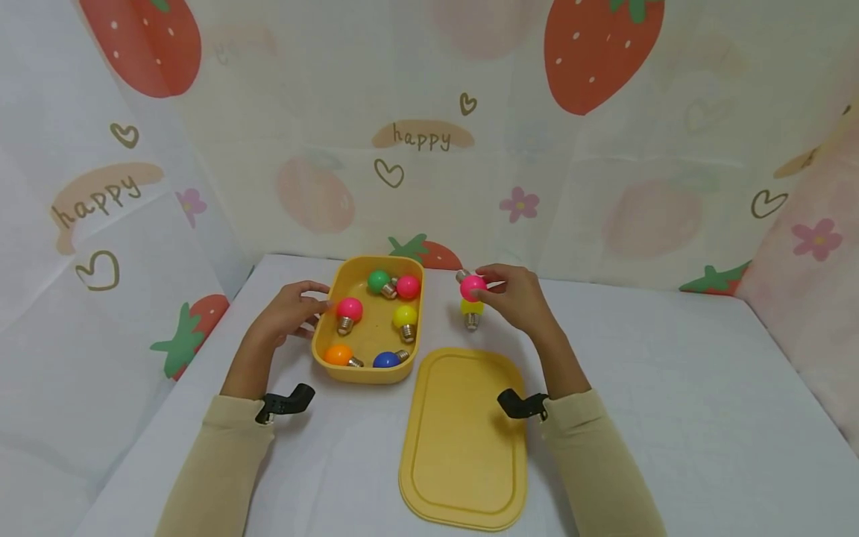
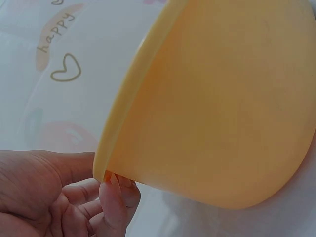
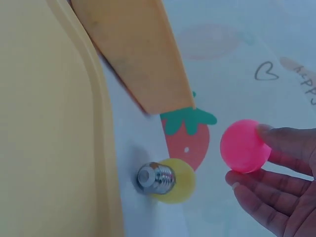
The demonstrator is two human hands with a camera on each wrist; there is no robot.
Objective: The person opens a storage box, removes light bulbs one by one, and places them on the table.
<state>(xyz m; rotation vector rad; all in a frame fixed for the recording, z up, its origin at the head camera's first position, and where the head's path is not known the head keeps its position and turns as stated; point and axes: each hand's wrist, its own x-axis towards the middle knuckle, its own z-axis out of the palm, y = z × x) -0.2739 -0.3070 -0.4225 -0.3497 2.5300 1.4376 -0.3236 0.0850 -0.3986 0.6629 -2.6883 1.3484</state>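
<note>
My right hand (image 1: 517,294) pinches a pink light bulb (image 1: 473,287) between thumb and fingers, its metal base tilted up to the left. In the right wrist view only the pink ball of that bulb (image 3: 244,146) shows. Just beneath it, a yellow bulb (image 1: 472,309) lies on the table, its metal base toward me. On the left, my left hand (image 1: 290,312) holds the rim of a yellow plastic box (image 1: 369,377). The left wrist view shows thumb and fingers at the box's rim (image 2: 129,89). Inside lie several bulbs, among them an orange bulb (image 1: 338,355) and a green bulb (image 1: 379,282).
A flat yellow lid (image 1: 466,440) lies on the white table, right of the box and near my right forearm. Behind the table hangs a cloth (image 1: 429,201) printed with strawberries and hearts. White tabletop (image 1: 671,388) stretches off to the right.
</note>
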